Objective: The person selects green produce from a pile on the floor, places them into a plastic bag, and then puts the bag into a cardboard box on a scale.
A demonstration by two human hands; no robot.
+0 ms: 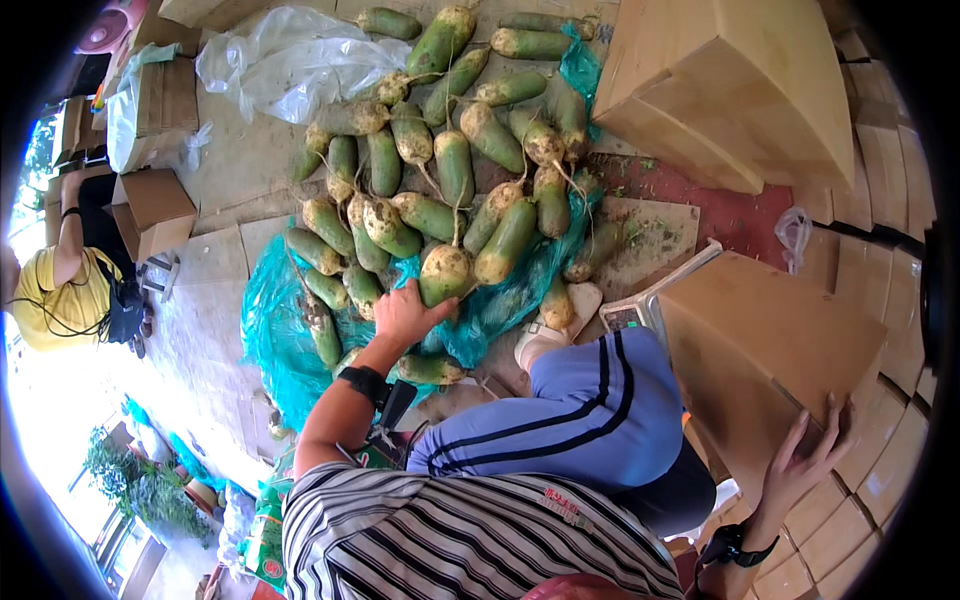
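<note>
My left hand [409,313] is around the lower end of a large green radish [445,273], fingers on one side and thumb on the other. This radish lies at the near side of a heap of green radishes [454,161] with soil and pale ends. Beneath and beside the heap spreads a teal plastic bag [270,315]. At the right, my right hand [814,442] rests with spread fingers against a cardboard box [765,322]. That box stands on what looks like a scale [628,313], mostly hidden under it.
A tall cardboard box [720,90] stands at upper right, with stacked cartons [870,262] along that side. Clear plastic sheeting [300,64] lies behind the heap. Another person [71,285] in yellow is at the left, near an open carton [157,210]. My shoe [585,304] touches the heap's edge.
</note>
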